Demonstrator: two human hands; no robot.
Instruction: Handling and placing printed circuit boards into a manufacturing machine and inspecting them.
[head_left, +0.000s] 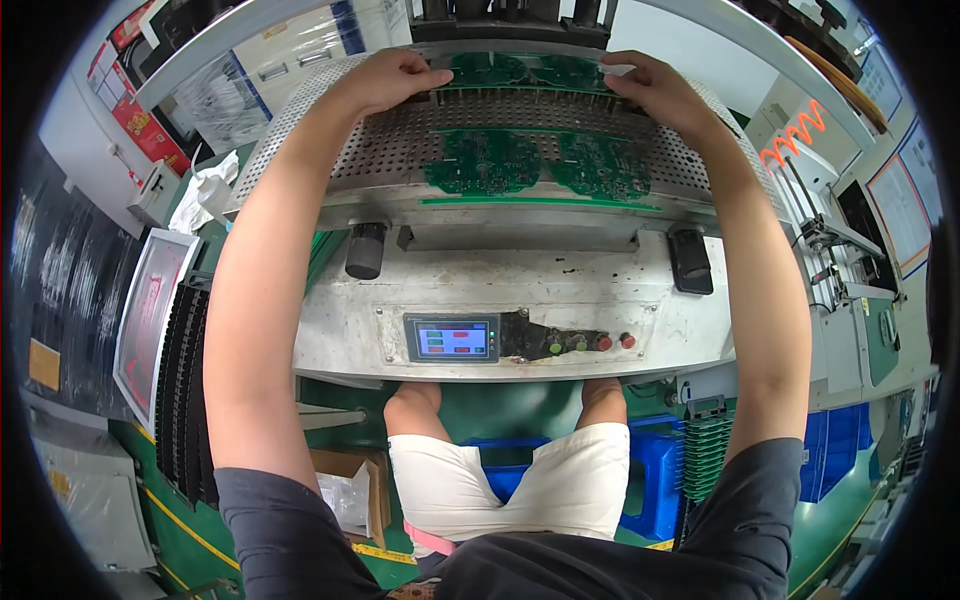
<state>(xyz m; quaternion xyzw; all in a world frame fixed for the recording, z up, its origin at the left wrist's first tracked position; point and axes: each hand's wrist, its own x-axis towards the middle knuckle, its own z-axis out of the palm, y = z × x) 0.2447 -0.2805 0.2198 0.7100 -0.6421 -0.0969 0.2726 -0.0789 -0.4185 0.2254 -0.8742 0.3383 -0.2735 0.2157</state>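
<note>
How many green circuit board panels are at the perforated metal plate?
2: the far panel, between left hand and right hand; the near panel, toward the screen. Any underneath would be hidden.

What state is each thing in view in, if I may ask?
Far circuit board: held at its ends by left hand and right hand.
Near circuit board: lying on the holed metal plate.
Screen: lit.
Cardboard box: open, clear plastic inside.
Orange hose: coiled.
Buttons: cannot tell whether pressed.

Far green board (pixel 490 72) gripped at both ends now, by left hand (pixel 393 80) and right hand (pixel 657 90); nearer board (pixel 490 162) set over the holed metal plate (pixel 375 155).
</note>
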